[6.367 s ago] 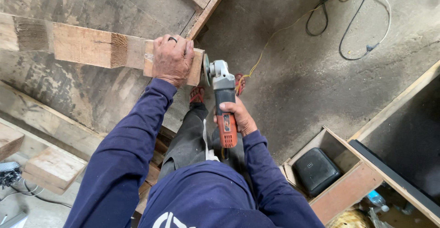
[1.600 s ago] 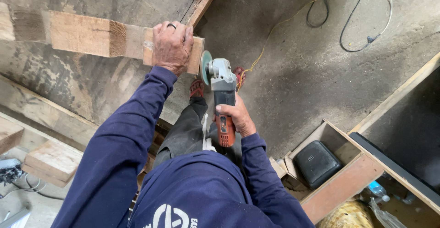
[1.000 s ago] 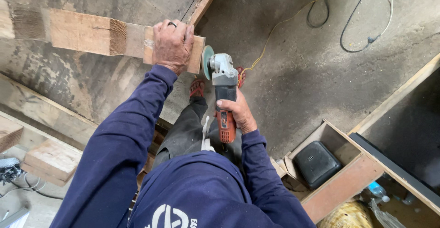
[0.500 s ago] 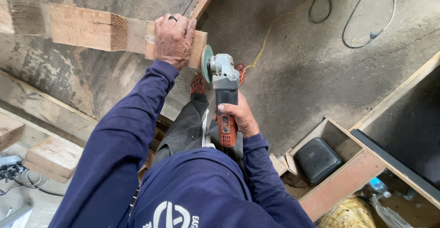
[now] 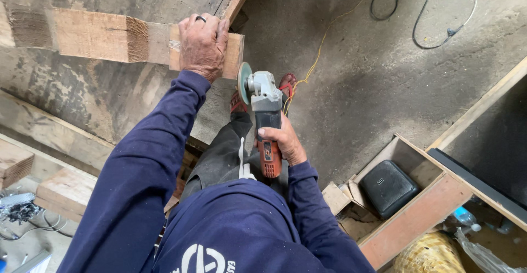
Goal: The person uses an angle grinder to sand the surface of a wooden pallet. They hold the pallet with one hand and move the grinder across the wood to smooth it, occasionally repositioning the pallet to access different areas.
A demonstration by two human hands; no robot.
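Note:
My left hand [image 5: 203, 45] presses flat on the right end of a long wooden plank [image 5: 99, 36] that lies across a worn wooden bench top. A dark ring shows on one finger. My right hand [image 5: 282, 141] grips the red and black handle of an angle grinder [image 5: 264, 108]. Its grey head and greenish disc [image 5: 243, 82] stand upright just below the plank's cut end, close to it; contact cannot be made out. My dark blue sleeves and dark trousers fill the lower middle.
A bench of weathered boards [image 5: 110, 103] spans the left. Yellow and black cables [image 5: 439, 15] lie on the concrete floor at the top right. A wooden box [image 5: 422, 212] holds a black case [image 5: 388, 187]. Wood blocks [image 5: 60, 193] sit lower left. Red sandals [image 5: 286, 83] show below the grinder.
The grinder has dropped slightly and shifted left, its disc now lower against the plank's end. My left hand stays pressed on the plank. The view has drifted a little.

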